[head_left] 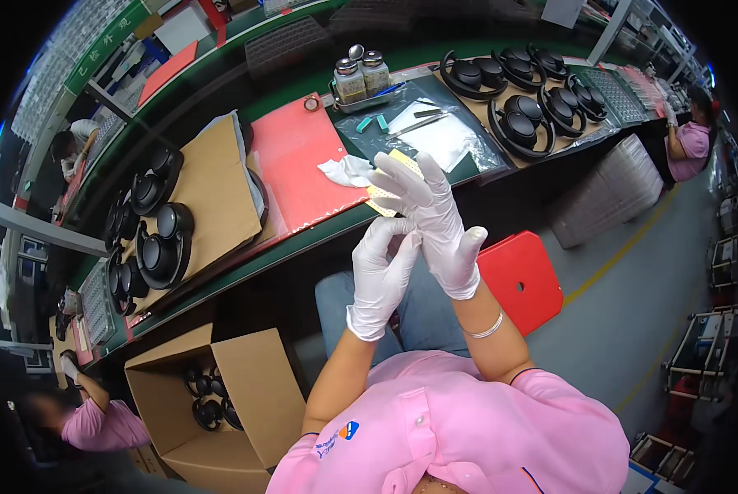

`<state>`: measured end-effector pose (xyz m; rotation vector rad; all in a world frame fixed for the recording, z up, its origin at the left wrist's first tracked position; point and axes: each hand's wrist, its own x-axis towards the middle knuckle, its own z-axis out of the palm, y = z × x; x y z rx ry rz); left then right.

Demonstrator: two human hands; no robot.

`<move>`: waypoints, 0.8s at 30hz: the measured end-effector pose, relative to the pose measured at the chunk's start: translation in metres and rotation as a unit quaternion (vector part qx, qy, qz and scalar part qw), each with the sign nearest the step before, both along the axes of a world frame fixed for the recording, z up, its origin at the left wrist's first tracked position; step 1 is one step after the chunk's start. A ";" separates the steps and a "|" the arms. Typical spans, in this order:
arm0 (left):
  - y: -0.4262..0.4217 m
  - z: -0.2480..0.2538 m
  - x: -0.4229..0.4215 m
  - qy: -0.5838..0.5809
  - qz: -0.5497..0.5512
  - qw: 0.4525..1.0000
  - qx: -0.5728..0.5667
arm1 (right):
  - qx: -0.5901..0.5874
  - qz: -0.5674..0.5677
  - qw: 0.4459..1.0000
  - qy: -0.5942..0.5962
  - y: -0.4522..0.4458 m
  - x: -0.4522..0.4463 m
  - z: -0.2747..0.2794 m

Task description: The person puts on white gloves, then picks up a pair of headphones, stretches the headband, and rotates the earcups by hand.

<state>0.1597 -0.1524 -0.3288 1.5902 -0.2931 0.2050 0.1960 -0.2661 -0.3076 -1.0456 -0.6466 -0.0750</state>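
Observation:
Both my hands wear white gloves and meet in front of the bench edge. My left hand (pixel 380 276) is closed in a pinch at the palm side of my right hand (pixel 436 226), on the glove there. The right hand is raised with its fingers spread and its thumb out, holding nothing. Behind its fingers lies a yellow dotted sheet (pixel 407 160), partly hidden. A crumpled white cloth (pixel 346 171) rests nearby on the red mat (pixel 303 156).
Black headphones (pixel 517 123) lie at the right, more headphones (pixel 165 247) on cardboard at the left. Glass jars (pixel 362 76), tweezers (pixel 418 124) and white paper (pixel 447 140) are on the bench. An open carton (pixel 262 387) holds headphones below; a red stool (pixel 523 280) stands right. Co-workers sit farther off.

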 end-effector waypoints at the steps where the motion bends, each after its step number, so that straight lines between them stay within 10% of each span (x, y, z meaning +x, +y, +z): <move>1: 0.004 0.002 -0.001 0.053 -0.050 0.996 -0.051 | 0.026 0.026 0.999 0.005 0.001 0.000 0.000; 11: 0.022 0.030 -0.011 0.212 -0.393 0.895 0.005 | 0.031 0.258 0.965 0.030 -0.013 0.001 0.008; 14: 0.008 0.032 -0.017 0.104 -0.169 0.970 0.139 | 0.259 0.236 0.933 0.075 -0.007 0.010 -0.001; 18: 0.001 0.039 -0.009 -0.068 0.066 0.991 0.091 | 0.266 0.146 0.945 0.118 -0.001 0.003 0.008; 24: 0.010 0.028 0.015 -0.002 0.073 0.997 -0.008 | 0.123 0.037 0.991 0.048 0.018 -0.016 0.006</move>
